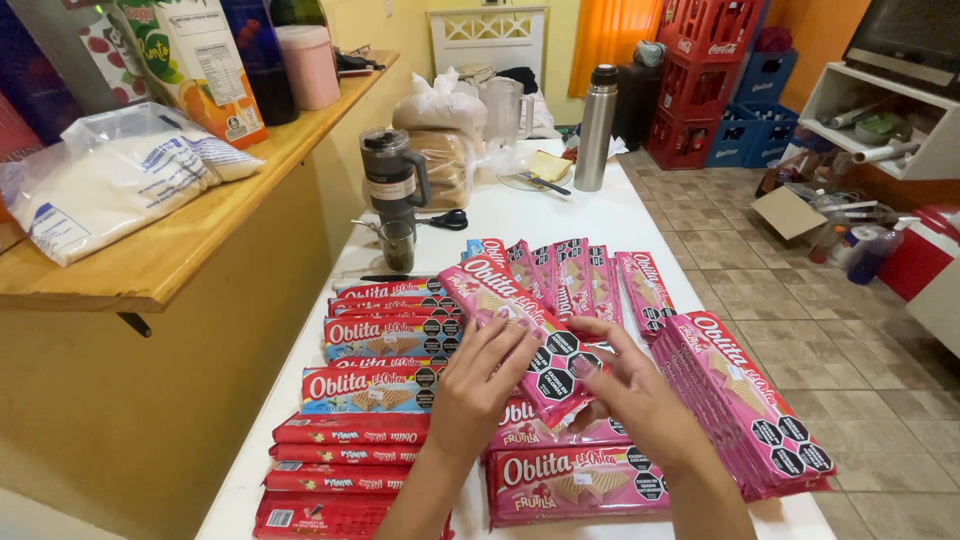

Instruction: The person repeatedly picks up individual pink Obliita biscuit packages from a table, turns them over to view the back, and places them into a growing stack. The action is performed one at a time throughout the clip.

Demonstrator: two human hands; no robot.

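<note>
White table (610, 215) runs near to far, near half crowded with wafer packs. Left hand (478, 385) and right hand (632, 390) both clamped on pink wafer pack (520, 325), held tilted above centre piles. Red packs (345, 465) stacked near left; pink stack (740, 400) overhangs right table edge. Farther: dark tumbler (392, 180), scissors (448, 219), steel flask (597, 125), bagged bread (440, 150). Wooden shelf (170, 250) close along left. Open tiled floor (790, 290) right; red crates (695, 80) far.
</note>
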